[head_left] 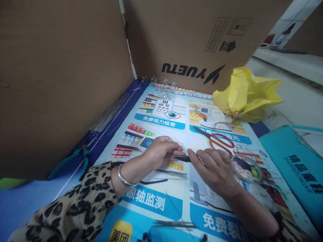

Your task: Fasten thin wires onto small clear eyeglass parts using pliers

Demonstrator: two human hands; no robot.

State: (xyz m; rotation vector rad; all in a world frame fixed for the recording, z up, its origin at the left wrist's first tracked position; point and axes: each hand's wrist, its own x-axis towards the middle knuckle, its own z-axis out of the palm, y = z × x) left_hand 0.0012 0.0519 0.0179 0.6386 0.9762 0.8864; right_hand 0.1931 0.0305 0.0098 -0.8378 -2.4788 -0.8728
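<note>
Two hands were held close together above the printed poster. A thin wire loop was pinched between the closed fingers of the left hand, near the poster's middle. A dark-tipped tool was gripped in the curled fingers of the right hand, its tip pointed at the left fingertips. Red-handled scissors and a tape roll were laid beside the right hand; teal-handled pliers were placed left of the poster. Straight wires were spread below the hands.
</note>
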